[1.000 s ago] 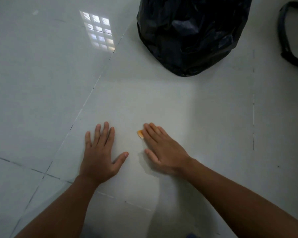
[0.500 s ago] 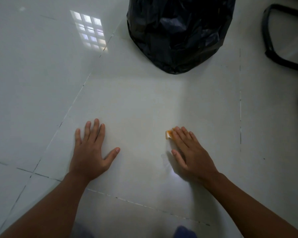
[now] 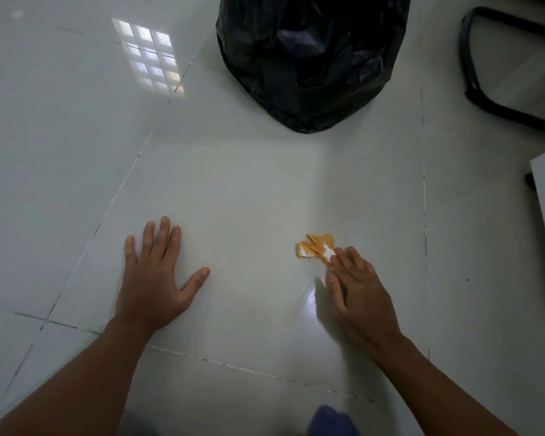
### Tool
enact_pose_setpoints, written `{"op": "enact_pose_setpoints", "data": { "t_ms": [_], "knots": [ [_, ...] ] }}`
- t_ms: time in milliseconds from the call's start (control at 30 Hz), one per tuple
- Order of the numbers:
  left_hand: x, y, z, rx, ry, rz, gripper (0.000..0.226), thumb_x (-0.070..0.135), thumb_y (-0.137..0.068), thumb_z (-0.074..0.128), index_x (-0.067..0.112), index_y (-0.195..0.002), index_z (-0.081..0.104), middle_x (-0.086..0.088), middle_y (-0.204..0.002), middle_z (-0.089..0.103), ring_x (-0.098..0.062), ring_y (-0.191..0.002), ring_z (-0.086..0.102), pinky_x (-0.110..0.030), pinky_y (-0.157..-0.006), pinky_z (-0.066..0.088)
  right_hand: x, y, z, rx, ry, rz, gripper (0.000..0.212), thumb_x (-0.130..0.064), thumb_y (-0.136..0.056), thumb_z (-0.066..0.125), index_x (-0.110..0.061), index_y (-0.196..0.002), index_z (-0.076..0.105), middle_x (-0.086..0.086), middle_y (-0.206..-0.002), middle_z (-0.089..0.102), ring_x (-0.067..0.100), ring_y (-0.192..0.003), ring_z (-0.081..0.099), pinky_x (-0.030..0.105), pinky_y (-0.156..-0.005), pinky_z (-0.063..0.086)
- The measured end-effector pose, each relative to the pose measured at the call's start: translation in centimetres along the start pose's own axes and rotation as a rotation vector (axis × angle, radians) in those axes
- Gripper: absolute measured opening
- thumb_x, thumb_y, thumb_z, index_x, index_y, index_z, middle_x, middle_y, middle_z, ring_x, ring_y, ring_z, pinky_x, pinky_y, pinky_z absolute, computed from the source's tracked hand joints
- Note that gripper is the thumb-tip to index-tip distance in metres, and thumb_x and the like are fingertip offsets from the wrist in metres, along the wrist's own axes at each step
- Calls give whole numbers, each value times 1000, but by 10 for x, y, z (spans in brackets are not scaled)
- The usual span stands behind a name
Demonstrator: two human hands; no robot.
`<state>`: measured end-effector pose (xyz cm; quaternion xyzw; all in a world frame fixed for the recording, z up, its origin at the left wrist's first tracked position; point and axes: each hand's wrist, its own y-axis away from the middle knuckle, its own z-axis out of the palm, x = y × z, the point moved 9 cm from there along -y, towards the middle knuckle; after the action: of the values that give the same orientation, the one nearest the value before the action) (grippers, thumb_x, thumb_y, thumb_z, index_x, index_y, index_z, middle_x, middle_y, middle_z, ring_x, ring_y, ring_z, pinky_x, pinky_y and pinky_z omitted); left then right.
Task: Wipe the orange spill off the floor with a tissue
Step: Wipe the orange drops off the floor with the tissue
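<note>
The tissue [image 3: 316,248] is being pressed to the floor [image 3: 249,190] under the right hand's [image 3: 361,294] straight fingertips [image 3: 339,259]; the left hand [image 3: 153,278] is being spread flat, well apart

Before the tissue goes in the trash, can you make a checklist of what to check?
1. Tissue under right hand fingers: ok, fingertips rest on its near edge.
2. Tissue soaked up orange: ok, mostly orange.
3. Floor around it free of orange: cannot tell, glare.
4. Left hand braced flat: ok.
5. Black trash bag close by: ok, straight ahead.
6. Bag open: cannot tell.
</note>
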<state>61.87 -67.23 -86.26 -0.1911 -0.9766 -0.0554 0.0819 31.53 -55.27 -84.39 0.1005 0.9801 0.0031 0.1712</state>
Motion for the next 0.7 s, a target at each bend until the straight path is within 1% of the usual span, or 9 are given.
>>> {"op": "enact_pose_setpoints", "data": {
  "t_ms": [100,200,267,333,400,433,533,633,700],
  "knots": [
    [0,0,-1,-7,0,-4,104,78,-90,13,-3,-149,41,-23,-163,28,-43,-151,26,-65,-121,16,7,-13,-13,32,54,72,50,-29,-100,41,-3,-142,54,13,-154,44,30,-150,29,43,-123,21],
    [-1,0,-2,-7,5,-7,105,78,-90,13,-4,-148,41,-23,-163,28,-43,-151,25,-66,-121,16,8,-16,-20,50,-12,182,54,-31,-104,43,-5,-151,41,12,-162,30,23,-153,18,34,-125,11],
    [-1,0,-1,-3,8,-6,104,78,-90,14,-4,-149,41,-23,-163,28,-43,-151,25,-65,-121,16,2,-11,-9,-23,-70,246,62,-39,-105,40,-4,-156,29,12,-165,22,22,-154,14,32,-124,10],
    [-2,1,0,0,6,-6,100,75,-90,22,-3,-149,41,-22,-163,28,-43,-151,25,-65,-121,16,-4,-5,11,-144,-93,317,73,-46,-105,33,-3,-159,11,13,-168,9,24,-155,4,34,-124,7],
    [-1,0,0,10,7,-4,96,72,-89,29,-3,-149,41,-22,-163,27,-43,-152,25,-66,-121,16,-4,-5,23,-210,-96,362,78,-49,-105,28,-1,-158,-2,15,-168,-4,25,-155,-6,35,-125,0],
    [-1,0,0,9,6,-3,97,73,-90,27,-3,-149,41,-22,-164,27,-43,-152,25,-66,-121,16,-4,-8,26,-225,-92,369,79,-50,-105,26,-1,-157,-6,15,-167,-8,25,-155,-10,36,-125,-4],
    [-2,0,0,9,18,-11,103,78,-91,16,-3,-149,41,-22,-163,28,-43,-151,26,-65,-121,16,-1,-24,24,-211,-29,312,81,-53,-104,24,-1,-157,-9,15,-167,-13,24,-154,-16,37,-124,-10],
    [-2,0,0,5,22,-9,103,78,-91,15,-3,-148,42,-22,-163,29,-43,-151,26,-65,-121,16,3,-38,16,-132,-7,262,82,-54,-103,26,-3,-157,-8,13,-167,-12,23,-154,-16,35,-123,-12],
    [-2,0,-1,10,24,-11,104,78,-91,15,-4,-148,42,-22,-163,29,-43,-151,26,-65,-121,17,-1,-42,16,-92,-60,242,83,-55,-102,28,-6,-158,-8,12,-167,-13,21,-153,-17,33,-122,-14]
  ]
}}
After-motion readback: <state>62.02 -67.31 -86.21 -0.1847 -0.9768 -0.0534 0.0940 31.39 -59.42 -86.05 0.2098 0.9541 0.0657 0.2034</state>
